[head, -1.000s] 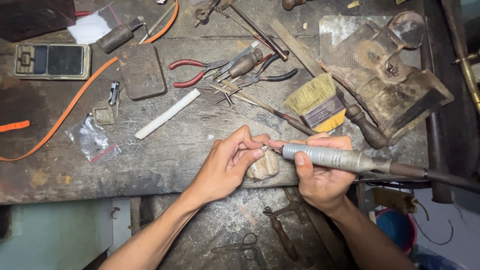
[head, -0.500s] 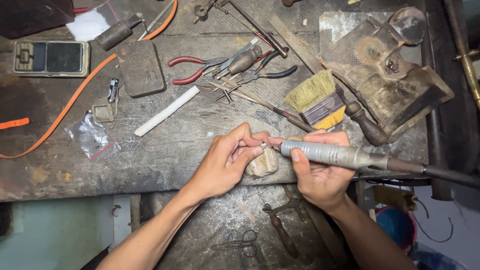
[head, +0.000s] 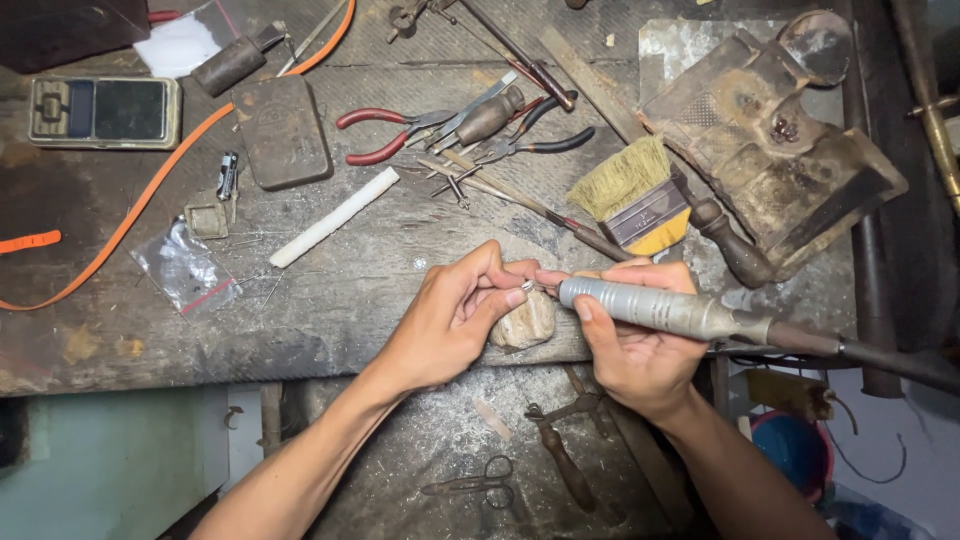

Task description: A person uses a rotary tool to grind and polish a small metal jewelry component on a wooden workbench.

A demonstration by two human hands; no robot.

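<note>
The scarred wooden workbench point(head: 300, 320) was littered with tools. The left hand point(head: 450, 320) pinched a tiny ring point(head: 527, 286) with fingers closed narrow; the right hand point(head: 640, 345) gripped a grey rotary handpiece point(head: 650, 308) touching it.

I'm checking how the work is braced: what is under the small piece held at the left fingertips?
A worn wooden peg jutting from the bench edge sits under it. The left hand covers the peg's left side.

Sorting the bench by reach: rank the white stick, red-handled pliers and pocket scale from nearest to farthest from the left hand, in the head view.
From the left hand:
1. White stick, up and to its left, mid-bench.
2. Red-handled pliers, farther up the bench.
3. Pocket scale, far upper-left corner.
</note>
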